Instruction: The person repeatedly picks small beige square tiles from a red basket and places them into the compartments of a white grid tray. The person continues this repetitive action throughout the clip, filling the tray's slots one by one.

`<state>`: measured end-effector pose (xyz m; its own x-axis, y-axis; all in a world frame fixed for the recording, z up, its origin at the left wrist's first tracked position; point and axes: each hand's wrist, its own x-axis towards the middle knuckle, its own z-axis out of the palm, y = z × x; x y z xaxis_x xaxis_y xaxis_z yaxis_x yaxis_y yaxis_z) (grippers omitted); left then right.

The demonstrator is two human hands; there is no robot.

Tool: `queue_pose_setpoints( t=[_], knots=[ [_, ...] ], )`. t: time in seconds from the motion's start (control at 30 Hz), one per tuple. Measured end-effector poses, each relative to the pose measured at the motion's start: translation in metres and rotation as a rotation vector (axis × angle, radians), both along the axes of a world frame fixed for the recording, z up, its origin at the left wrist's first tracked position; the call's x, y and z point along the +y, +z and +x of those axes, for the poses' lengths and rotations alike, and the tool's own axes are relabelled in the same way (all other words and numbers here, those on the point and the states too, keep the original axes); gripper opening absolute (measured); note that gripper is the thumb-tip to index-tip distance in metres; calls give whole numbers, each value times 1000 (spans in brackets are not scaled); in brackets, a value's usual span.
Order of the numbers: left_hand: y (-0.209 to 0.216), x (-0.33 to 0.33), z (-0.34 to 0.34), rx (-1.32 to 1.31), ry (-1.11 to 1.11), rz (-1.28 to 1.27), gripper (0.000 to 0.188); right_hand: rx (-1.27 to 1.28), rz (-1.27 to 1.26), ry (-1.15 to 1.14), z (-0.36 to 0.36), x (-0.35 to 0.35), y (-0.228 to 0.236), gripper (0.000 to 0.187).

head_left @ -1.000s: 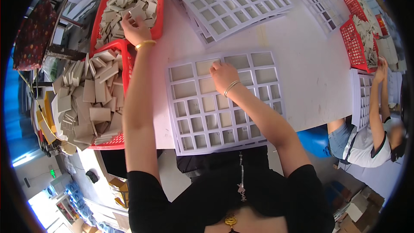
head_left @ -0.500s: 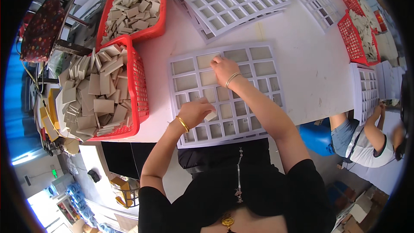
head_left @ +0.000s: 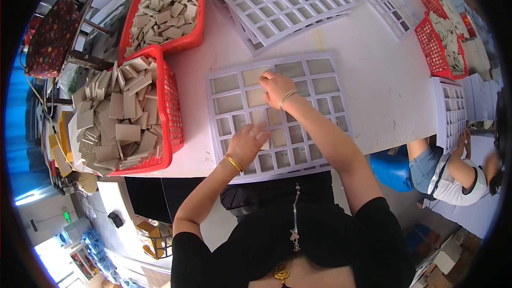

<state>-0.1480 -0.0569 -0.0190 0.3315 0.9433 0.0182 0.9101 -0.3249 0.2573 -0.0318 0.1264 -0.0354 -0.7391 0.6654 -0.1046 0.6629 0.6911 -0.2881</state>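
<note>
A white plastic grid frame (head_left: 234, 92) with many rectangular compartments lies on the table before me, on top of at least one more like it. Several compartments hold pale beige tiles, among them a tile (head_left: 256, 97) left of my right hand. My right hand (head_left: 278, 89) is over the upper middle of the frame, fingers bent and closed; whatever they may hold is hidden. Lower left on the frame, my left hand (head_left: 248, 144) has its fingers stretched out and slightly blurred. Just beyond its fingertips shows part of a pale tile (head_left: 265, 145), partly covered by the hand.
Two red baskets of loose beige tiles stand at the left, a near basket (head_left: 173, 112) and a far basket (head_left: 200, 18). More grid frames (head_left: 282, 2) are stacked at the back. At the right are red baskets (head_left: 432, 45) and another person (head_left: 453, 176) handling an upright frame.
My left hand has moved a little right, its fingers extending; the tile that stuck out tilted at its fingertips now looks lower, against the frame. My right hand has barely moved.
</note>
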Motion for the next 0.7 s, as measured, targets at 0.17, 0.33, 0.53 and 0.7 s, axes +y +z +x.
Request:
queue_pose_setpoints(
  t=[0.17, 0.33, 0.53, 0.7],
  knots=[
    [-4, -7, -1, 43, -147, -67, 35, 26, 5, 4, 2, 2, -1, 34],
    [-6, -20, -2, 6, -98, -97, 39, 38, 87, 22, -1, -1, -6, 30],
    [-4, -38, 3, -15, -33, -71, 42, 46, 153, 26, -3, -3, -18, 28],
    [-7, -35, 13, -18, 79, -199, 43, 70, 165, 31, -1, -5, -14, 29]
  ],
)
